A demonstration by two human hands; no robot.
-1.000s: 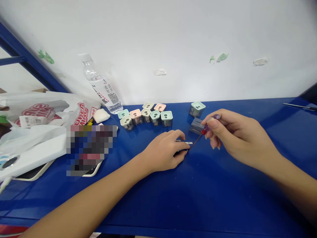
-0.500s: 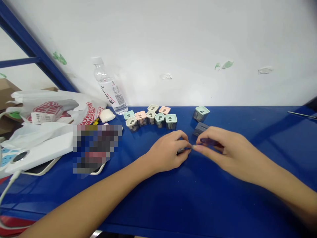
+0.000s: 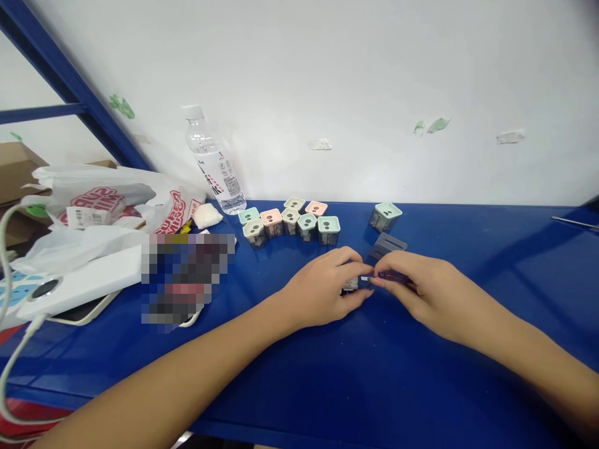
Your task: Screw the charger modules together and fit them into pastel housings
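My left hand (image 3: 322, 292) is closed around a small dark-and-silver part (image 3: 350, 284), which is mostly hidden by my fingers. My right hand (image 3: 423, 287) pinches a small screwdriver with a translucent purple handle (image 3: 392, 275). Its thin shaft points left, and its tip reaches the part at my left fingertips. The two hands nearly touch above the blue table. A grey slotted block (image 3: 387, 245) lies just beyond my right fingers, with a mint-lidded square module (image 3: 385, 216) behind it.
Several pastel-lidded square modules (image 3: 290, 223) stand in a cluster behind my left hand. Farther left are a water bottle (image 3: 215, 165), a white plastic bag (image 3: 103, 202), a white device with a cable (image 3: 70, 290) and a pixelated patch (image 3: 185, 279). A thin metal rod (image 3: 575, 222) lies far right.
My right hand has come down and left, bringing the screwdriver from a raised tilt to nearly level against the part in my left hand. The whole view has shifted slightly.
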